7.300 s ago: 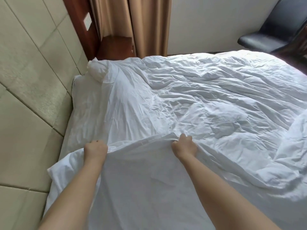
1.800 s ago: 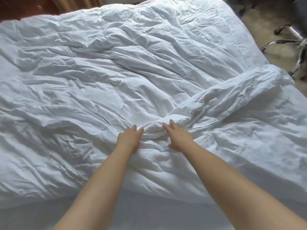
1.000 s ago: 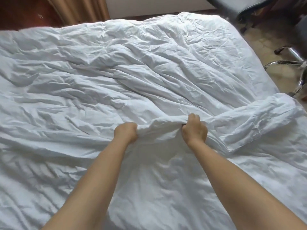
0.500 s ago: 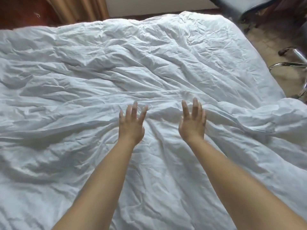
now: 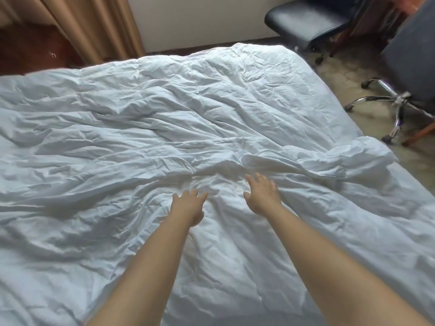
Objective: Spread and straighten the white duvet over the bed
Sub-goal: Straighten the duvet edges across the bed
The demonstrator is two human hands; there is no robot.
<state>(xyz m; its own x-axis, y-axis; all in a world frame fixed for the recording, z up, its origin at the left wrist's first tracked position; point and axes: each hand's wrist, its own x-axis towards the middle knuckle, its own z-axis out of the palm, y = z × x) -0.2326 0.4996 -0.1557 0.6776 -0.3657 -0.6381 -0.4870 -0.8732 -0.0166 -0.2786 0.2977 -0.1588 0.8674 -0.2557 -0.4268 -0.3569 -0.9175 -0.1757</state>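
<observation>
We just let go of the duvet (image 5: 164,137); our left hand (image 5: 188,208) and right hand (image 5: 263,196) spread flat, smoothing the bump ahead

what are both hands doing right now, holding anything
Left hand: open, fingers straight, over the crumpled white cotton duvet, no grip on it.
Right hand: open, fingers spread over the same duvet, holding nothing.

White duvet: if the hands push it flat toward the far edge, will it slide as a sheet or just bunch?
Likely bunches: the duvet is creased all over, so it looks floppy. A raised ridge already sits ahead of the open right hand and left hand. It looks puffy, so probably light for its size.
</observation>
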